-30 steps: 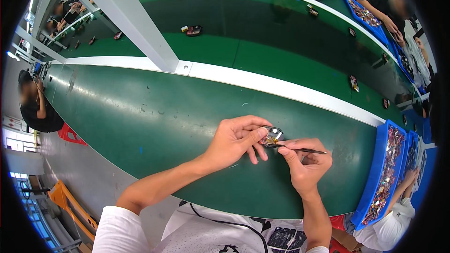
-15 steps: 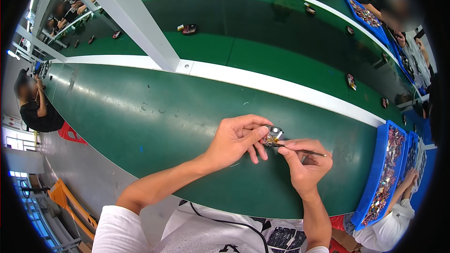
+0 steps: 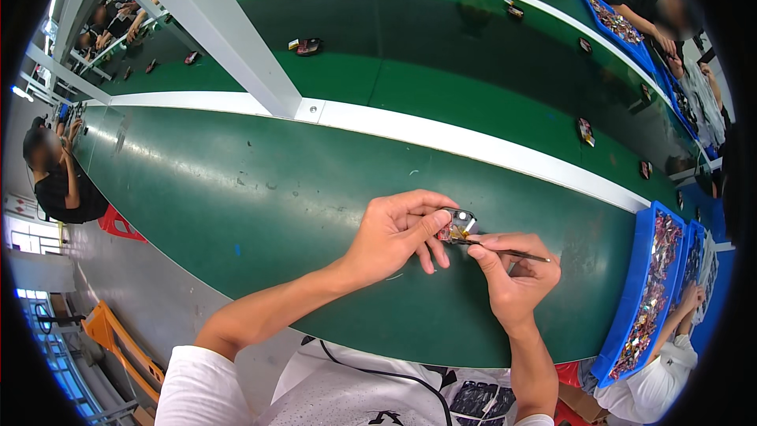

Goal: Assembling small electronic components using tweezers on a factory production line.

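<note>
Casing (image 3: 456, 229), small and black, right there above the green worktop (image 3: 236, 173), pinched in the person's left hand (image 3: 398, 229)! Thumb pressed on its left side, index finger curled behind the far edge, the other fingers loosely bent below. Over to the right hand (image 3: 516, 272): thumb and forefinger closed firmly on a thin dark tool (image 3: 524, 255), the remaining fingers folded in.

Lettering check: the shirt (image 3: 339, 394) carries a dark printed mark (image 3: 385, 418), cut off by the lower edge, and it cannot be made out as words. Anything printed on the casing is too small to tell.

Now the lie of it! The casing's open inner face is turned up to the camera, a round white spot toward the far edge, a pale strip at its right. The far edge slopes slightly down to the right; with the thumb covering one side, its long axis cannot be told for sure. The tool is clearer: it runs almost left to right, front end at the casing's near right side, back end poking out past the right hand, tipped a little toward the person. Whether its tip touches is hidden.

On the right, a blue bin (image 3: 632, 292) full of small shiny parts (image 3: 658, 284); beyond the white rail (image 3: 441, 146), black units (image 3: 309, 46) dot the green belt (image 3: 441, 79).
</note>
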Available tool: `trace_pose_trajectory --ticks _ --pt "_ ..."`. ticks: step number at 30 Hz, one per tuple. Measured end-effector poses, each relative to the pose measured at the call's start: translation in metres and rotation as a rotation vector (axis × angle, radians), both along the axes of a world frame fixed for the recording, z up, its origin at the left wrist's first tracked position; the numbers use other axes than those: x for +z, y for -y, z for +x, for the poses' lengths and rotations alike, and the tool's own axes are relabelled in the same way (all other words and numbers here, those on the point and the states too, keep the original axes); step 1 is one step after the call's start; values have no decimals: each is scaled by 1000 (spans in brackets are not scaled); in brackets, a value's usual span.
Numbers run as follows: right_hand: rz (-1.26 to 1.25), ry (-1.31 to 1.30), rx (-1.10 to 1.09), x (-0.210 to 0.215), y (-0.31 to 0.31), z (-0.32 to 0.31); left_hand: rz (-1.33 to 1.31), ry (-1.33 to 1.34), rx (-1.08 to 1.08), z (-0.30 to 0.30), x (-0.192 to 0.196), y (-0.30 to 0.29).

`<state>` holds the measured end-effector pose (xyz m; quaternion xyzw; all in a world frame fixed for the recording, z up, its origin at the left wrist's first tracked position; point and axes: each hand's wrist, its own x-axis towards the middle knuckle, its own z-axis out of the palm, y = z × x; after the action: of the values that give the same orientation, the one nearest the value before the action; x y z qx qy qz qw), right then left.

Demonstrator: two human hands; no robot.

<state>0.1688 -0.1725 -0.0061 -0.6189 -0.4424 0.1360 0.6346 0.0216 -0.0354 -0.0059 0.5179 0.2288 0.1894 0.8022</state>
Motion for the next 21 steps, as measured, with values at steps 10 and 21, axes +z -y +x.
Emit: trace_pose_trajectory --ticks 10,21 --pt "-2 21 -8 0 -2 -2 30 1 3 -1 -1 0" --pt "-55 9 -9 2 -2 -1 44 0 5 -2 -2 -2"
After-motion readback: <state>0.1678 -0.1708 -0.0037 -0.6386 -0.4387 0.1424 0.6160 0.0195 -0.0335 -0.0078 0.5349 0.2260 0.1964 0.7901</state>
